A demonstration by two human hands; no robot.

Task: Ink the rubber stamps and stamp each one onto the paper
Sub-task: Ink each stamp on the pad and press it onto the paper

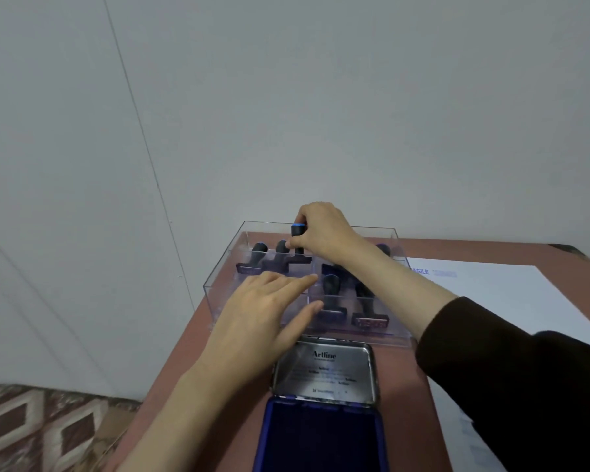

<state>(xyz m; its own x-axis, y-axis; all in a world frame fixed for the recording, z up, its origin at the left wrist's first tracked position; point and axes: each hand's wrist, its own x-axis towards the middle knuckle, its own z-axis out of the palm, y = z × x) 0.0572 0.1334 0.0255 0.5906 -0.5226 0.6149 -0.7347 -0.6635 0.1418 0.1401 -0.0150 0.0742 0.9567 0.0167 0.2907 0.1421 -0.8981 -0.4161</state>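
Right grip [324, 233] pinches stamp [299, 255] top, inside box [372, 229].

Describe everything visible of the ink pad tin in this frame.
The ink pad tin lies open on the reddish-brown table, just in front of the clear stamp box. Its metal lid is hinged back toward the box, showing a silvery inside printed with "Artline" and smaller text too blurred to read. The base holds a dark blue pad, cut off by the bottom of the view. The left hand hovers by the lid's left corner; whether it touches cannot be told.
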